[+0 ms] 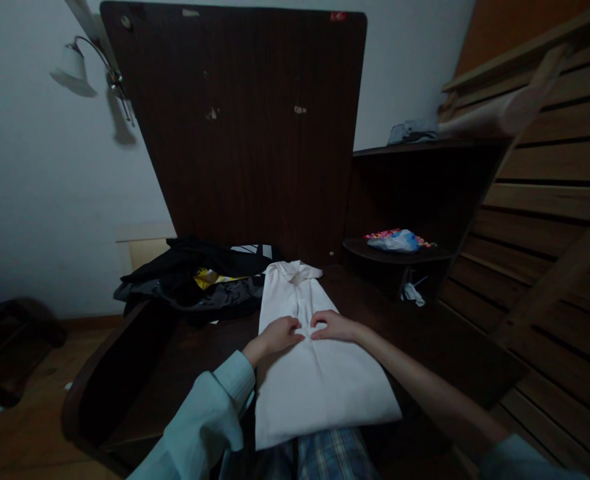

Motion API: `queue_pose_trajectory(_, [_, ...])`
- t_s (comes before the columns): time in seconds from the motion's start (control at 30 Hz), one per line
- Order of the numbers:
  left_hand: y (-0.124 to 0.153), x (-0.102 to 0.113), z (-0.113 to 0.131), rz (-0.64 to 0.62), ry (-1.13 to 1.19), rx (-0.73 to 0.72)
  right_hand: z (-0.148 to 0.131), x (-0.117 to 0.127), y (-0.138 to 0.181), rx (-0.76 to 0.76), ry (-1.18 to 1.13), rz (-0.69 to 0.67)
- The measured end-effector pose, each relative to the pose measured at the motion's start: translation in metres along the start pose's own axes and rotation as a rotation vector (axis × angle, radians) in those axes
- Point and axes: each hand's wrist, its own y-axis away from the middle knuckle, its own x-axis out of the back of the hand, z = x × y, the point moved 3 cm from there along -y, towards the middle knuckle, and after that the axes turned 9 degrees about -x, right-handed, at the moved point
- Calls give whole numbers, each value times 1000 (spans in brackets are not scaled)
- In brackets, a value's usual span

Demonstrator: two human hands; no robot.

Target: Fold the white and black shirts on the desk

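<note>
Both left hand [275,335] and right hand [335,327] lie flat, unclenched, atop white shirt [319,390]

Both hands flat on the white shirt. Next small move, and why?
Probably grip the hem end and fold it toward the collar: the white shirt already lies as a narrow strip, left hand and right hand pressing its middle.

Left grip [277,335] and right grip [332,327] lie flat, palms down, fingertips almost meeting.
</note>
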Motion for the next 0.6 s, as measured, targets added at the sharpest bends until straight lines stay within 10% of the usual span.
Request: queue_pose_trajectory(0.6, [-20, -10, -25, 75, 298, -5, -1, 6, -14, 56, -116, -46])
